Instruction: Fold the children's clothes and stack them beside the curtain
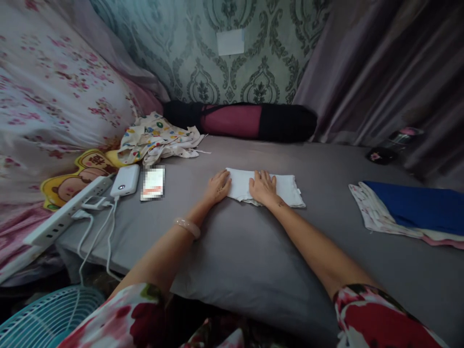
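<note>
A folded white cloth garment point(286, 188) lies flat on the grey-covered surface point(232, 251) in front of me, a small label showing at its right edge. Its near edge is slightly uneven. My left hand point(218, 187) rests at the garment's left end, fingers stretched forward and touching its edge. On top of the cloth, left of its middle, my right hand point(263, 187) presses down with flat fingers. Neither hand is closed around anything.
Folded clothes point(409, 205) are stacked at the right. A crumpled patterned cloth point(159, 137), a white power bank point(125, 181) and a power strip point(68, 210) with cables lie left. Behind is a black and maroon long bag point(232, 121); a fan point(50, 314) stands lower left.
</note>
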A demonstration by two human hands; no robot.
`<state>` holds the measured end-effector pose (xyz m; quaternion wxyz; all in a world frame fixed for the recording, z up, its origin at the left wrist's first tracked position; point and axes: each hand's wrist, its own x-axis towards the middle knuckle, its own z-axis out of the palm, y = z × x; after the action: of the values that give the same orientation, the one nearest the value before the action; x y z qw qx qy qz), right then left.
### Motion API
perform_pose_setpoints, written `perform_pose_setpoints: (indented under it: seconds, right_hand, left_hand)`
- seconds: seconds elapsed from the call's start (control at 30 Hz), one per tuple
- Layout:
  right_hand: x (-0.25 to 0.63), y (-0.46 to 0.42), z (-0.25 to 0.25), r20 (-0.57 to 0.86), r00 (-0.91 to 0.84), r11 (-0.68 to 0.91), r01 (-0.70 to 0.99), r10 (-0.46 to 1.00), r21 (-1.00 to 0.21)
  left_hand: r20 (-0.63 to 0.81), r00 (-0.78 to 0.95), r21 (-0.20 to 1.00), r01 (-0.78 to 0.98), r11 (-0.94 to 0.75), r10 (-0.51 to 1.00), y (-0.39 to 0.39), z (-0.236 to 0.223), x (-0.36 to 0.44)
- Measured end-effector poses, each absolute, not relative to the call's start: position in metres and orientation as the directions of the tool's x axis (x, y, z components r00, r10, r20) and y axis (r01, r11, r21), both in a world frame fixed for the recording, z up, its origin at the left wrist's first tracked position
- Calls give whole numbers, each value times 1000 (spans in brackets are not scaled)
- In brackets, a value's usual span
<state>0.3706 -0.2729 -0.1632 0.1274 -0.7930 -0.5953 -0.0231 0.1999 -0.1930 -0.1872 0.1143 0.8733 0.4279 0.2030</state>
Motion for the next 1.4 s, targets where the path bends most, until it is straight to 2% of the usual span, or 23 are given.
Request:
perform_pose_setpoints:
  seconds: [0.1,0.27,0.4,0.6,0.8,1.0,1.13,1.27,1.4]
  right_hand:
    - [361,-269,-162,213,242,-209,963,947,-169]
    - [350,-270,-171,266,215,-179,972,940,-152]
    - [350,-271,-172,265,220,-188,972,939,-141]
    - [340,-262,-158,174,212,-191,973,962,-131]
    - [318,-251,-163,201,110,-79,984,973,-159]
    - [318,-250,-171,181,113,-86,985,977,-148]
    - [317,-244,-163,119,105,-85,983,987,-162]
    - [305,-236,-159,164,87,-57,982,983,-180]
    - [295,-235,-166,149,84,-52,978,985,-203]
  left_hand:
    - [301,504,459,668,-586,810,-189,-187,198]
    - [323,360,686,548,-479,875,-183,-188,193]
    - [333,295,774,457,-438,895,-178,-192,192]
    - [337,269,800,423,-425,902,-174,-197,192]
    - [343,295,782,436,-445,892,-178,-194,192]
    - [351,299,782,427,-453,887,-181,-191,191]
    - [341,268,802,418,-428,901,-180,-189,193]
    - [348,237,820,392,-417,907,-180,-188,194]
    - [345,234,824,389,-413,909,-180,-189,194]
